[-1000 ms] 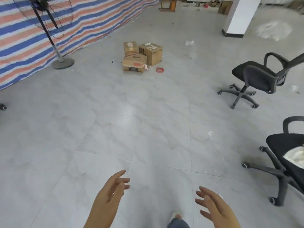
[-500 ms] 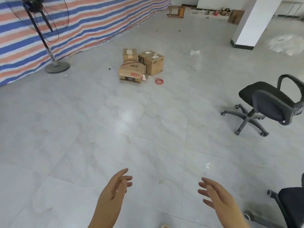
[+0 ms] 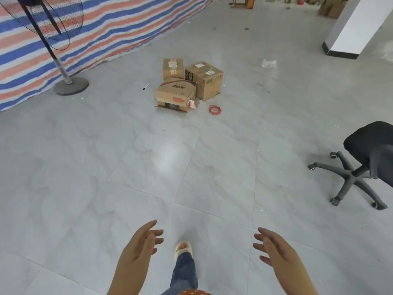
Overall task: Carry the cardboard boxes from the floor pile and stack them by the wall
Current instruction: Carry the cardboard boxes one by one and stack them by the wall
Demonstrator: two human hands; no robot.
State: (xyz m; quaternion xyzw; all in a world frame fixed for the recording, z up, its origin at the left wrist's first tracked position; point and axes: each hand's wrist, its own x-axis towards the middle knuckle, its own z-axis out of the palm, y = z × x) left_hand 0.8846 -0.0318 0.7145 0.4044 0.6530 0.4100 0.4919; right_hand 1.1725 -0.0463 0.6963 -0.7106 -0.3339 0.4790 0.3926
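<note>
Both hands empty — left hand (image 3: 138, 250) and right hand (image 3: 276, 252) spread wide, fingers relaxed. Cardboard boxes (image 3: 189, 86) sit clustered on the floor (image 3: 106, 188) well ahead, none moved yet. I'd flag the red wire loop (image 3: 215, 109) just beside the pile — trip risk — and the front box's loose flap could give way when lifted.

We see a standing fan (image 3: 53, 39) before a striped tarp (image 3: 119, 24) at our left, a black office chair (image 3: 361, 160) at our right. A red wire coil (image 3: 215, 109), a black marker (image 3: 145, 87) and a white pillar (image 3: 359, 26) lie farther off on the grey tiled floor (image 3: 148, 167).
</note>
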